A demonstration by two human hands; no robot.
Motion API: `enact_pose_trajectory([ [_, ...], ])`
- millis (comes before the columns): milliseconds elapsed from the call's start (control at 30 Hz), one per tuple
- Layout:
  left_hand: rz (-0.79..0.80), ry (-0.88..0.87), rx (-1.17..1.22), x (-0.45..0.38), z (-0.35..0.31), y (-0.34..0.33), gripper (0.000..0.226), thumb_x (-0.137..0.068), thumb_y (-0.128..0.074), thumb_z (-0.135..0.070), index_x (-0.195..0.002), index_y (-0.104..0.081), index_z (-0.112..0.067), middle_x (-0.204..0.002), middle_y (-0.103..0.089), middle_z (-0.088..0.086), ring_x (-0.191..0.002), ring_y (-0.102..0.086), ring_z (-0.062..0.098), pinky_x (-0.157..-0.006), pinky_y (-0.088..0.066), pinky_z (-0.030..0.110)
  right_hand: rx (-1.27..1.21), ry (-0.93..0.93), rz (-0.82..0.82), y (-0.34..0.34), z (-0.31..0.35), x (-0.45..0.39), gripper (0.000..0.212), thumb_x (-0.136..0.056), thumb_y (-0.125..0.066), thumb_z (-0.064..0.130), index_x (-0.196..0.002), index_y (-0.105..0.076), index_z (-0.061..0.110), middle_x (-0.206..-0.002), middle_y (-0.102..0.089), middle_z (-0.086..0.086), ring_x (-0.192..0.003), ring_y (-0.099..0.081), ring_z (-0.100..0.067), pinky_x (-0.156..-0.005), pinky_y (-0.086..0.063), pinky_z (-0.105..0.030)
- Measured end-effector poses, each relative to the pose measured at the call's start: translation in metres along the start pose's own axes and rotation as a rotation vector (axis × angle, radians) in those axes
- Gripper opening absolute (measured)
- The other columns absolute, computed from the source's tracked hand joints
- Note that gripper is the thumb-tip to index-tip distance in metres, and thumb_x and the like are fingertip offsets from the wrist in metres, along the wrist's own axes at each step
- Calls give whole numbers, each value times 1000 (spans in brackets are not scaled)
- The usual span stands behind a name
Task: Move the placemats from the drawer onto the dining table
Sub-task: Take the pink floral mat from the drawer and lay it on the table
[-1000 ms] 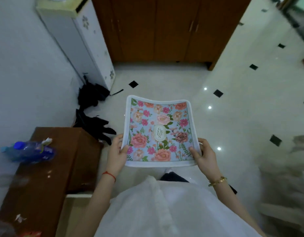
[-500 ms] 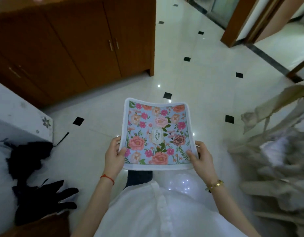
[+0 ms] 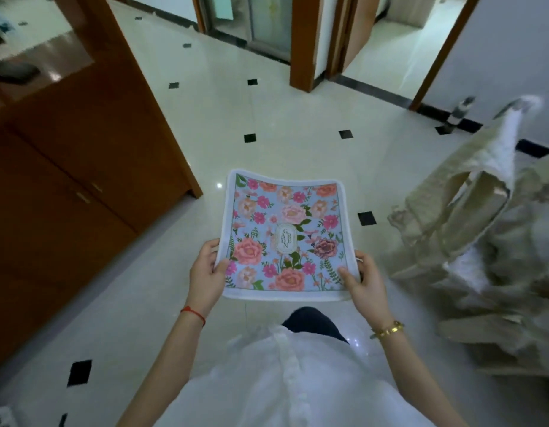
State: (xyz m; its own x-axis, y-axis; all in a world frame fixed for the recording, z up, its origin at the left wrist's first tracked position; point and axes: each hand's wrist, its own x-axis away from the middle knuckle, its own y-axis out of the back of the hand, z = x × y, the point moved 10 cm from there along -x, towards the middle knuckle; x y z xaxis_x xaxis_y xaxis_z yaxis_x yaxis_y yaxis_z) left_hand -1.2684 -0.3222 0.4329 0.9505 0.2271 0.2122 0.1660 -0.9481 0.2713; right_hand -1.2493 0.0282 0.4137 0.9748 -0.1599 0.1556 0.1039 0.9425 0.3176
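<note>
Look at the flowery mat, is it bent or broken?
Not broken. The placemat sags in the middle and its side edges curl up, because the left hand and right hand grip only its near corners, in the air. The print looks whole, with no tear or stain showing.

View has swung right; wooden cabinet (image 3: 82, 167) now at left, doorways ahead

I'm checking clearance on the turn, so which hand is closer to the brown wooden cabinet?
Left. The left hand grips the placemat's edge on the wooden cabinet's side; the right hand grips the opposite edge, farther away.
</note>
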Motion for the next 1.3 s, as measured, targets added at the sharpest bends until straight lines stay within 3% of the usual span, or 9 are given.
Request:
enact_pose_trajectory([
  [300, 272, -40, -59, -180, -61, -130, 34, -92, -53, 1, -113, -52, -27, -106, -69, 6, -93, -69, 21, -76, -59, 39, -79, -124, -261, 51, -16, -127, 29, -90, -65, 22, -115, -50, 19, -106, -70, 0, -94, -70, -14, -76, -59, -46],
  [367, 294, -43, -63, -218, -77, -165, 35, -92, -52, 2, -118, -51, -21, -108, -68, 7, -95, -69, 19, -77, -59, 33, -42, -127, -294, 70, -13, -165, 27, -91, -64, 20, -114, -51, 18, -105, -70, 1, -91, -70, -11, -75, -60, -44],
  [533, 372, -71, -48, -308, -141, -265, 35, -92, -52, 2, -118, -50, -21, -107, -69, 7, -95, -68, 19, -81, -57, 35, -41, -111, -363, 142, 11, -275, 26, -91, -63, 14, -114, -52, 13, -106, -69, -1, -92, -70, -11, -73, -60, -33],
  [600, 394, -92, -53, -348, -171, -306, 34, -92, -52, 1, -118, -51, -21, -105, -69, 7, -93, -69, 17, -78, -58, 32, -60, -118, -376, 171, 16, -323, 25, -92, -63, 14, -114, -51, 13, -108, -68, -4, -93, -70, -12, -75, -60, -35],
  [700, 418, -105, -66, -402, -206, -358, 34, -93, -53, -1, -122, -50, -17, -106, -70, 9, -93, -69, 22, -80, -58, 40, -53, -134, -413, 205, 16, -386, 28, -90, -65, 20, -114, -51, 15, -108, -69, -4, -95, -70, -16, -76, -59, -46],
  [800, 445, -107, -93, -445, -228, -405, 33, -93, -54, -2, -120, -51, -20, -105, -71, 6, -92, -70, 22, -79, -58, 41, -67, -171, -468, 232, 10, -434, 26, -90, -65, 21, -112, -52, 19, -105, -70, -1, -93, -70, -16, -75, -59, -48],
  [1000, 536, -135, -133, -530, -269, -512, 30, -94, -52, -2, -114, -53, -23, -101, -70, 1, -86, -70, 17, -72, -59, 32, -124, -229, -551, 280, -8, -522, 27, -91, -64, 17, -114, -51, 14, -109, -68, -4, -94, -69, -11, -78, -60, -38],
  [1133, 613, -149, -153, -598, -300, -595, 30, -93, -53, -3, -112, -54, -27, -101, -71, 0, -87, -71, 18, -74, -59, 39, -103, -254, -609, 326, -18, -598, 29, -90, -65, 25, -114, -51, 16, -107, -68, 3, -92, -70, -9, -75, -60, -38],
  [1300, 730, -234, -191, -679, -367, -705, 38, -93, -54, -3, -104, -55, -39, -111, -70, 5, -94, -70, 20, -81, -58, 44, -118, -242, -716, 395, -3, -697, 28, -92, -62, 17, -117, -50, 13, -107, -66, 4, -91, -69, -5, -73, -59, -28],
])
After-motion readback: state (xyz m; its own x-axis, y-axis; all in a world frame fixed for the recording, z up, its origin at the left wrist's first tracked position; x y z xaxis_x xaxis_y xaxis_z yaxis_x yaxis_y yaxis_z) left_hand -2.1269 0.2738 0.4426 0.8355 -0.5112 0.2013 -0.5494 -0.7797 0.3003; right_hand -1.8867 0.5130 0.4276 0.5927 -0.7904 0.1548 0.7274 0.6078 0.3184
